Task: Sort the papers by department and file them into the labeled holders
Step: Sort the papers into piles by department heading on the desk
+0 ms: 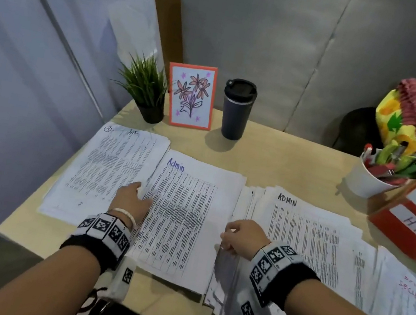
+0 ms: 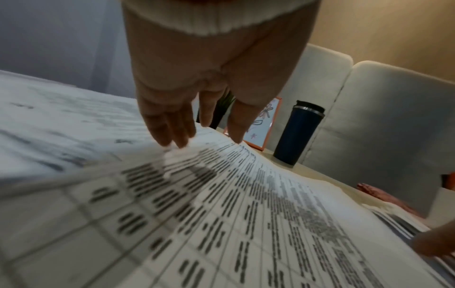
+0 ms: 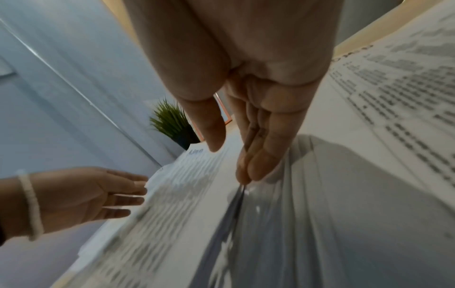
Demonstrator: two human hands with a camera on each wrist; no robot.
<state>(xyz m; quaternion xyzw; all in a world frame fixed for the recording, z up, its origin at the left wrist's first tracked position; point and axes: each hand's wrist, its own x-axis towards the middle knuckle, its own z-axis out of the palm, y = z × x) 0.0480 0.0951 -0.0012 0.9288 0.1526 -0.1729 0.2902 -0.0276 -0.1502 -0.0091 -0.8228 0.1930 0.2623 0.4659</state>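
Papers marked "Admin" in blue [image 1: 185, 217] lie in a stack straight before me on the table [image 1: 291, 169], and my left hand [image 1: 132, 203] sits at the stack's left edge, fingers [image 2: 172, 130] straight and loose, their tips touching the top sheet where it meets the neighbouring HR stack [image 1: 113, 168]. My right hand [image 1: 241, 237] is at the same stack's right edge, with the fingers [image 3: 261, 155] curled down onto the edges of the sheets and the thumb [image 3: 209, 126] held apart above them; I cannot tell whether they actually grasp any pages. Just right of that hand lies a second pile headed "ADMIN" in black [image 1: 303, 238], and beyond it sheets with red "SECURITY" lettering [image 1: 414, 302]. An orange holder labelled HR [image 1: 411, 229] stands at the table's right edge, beside a white cup of pens [image 1: 369, 180]. Along the far edge stand a potted plant [image 1: 145, 88], a flower picture in an orange frame [image 1: 191, 96] and a dark tumbler [image 1: 236, 109].
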